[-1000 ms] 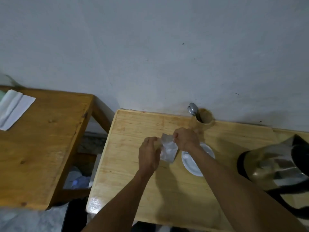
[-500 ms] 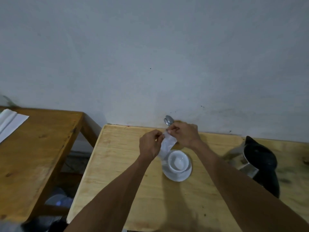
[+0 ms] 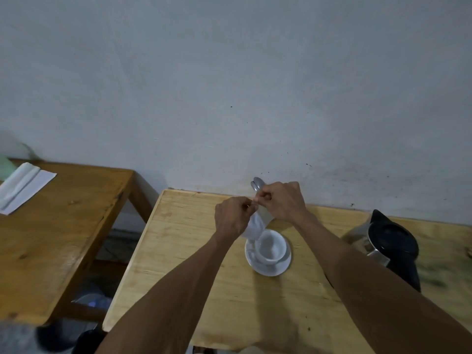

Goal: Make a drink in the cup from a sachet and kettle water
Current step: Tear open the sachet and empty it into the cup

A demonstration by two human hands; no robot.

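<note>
Head view: the left hand (image 3: 231,217) and right hand (image 3: 282,200) both pinch the top edge of the white sachet (image 3: 255,227), which hangs just above the left rim of the empty white cup (image 3: 271,247). The cup stands on a saucer (image 3: 268,267) on the light wooden surface (image 3: 178,251). The kettle (image 3: 390,247) stands to the right, well apart from the cup.

Table (image 3: 194,272) – pale wood, matt; cup (image 3: 271,247) – glossy white ceramic; kettle (image 3: 390,249) – shiny metal, black plastic lid.
</note>
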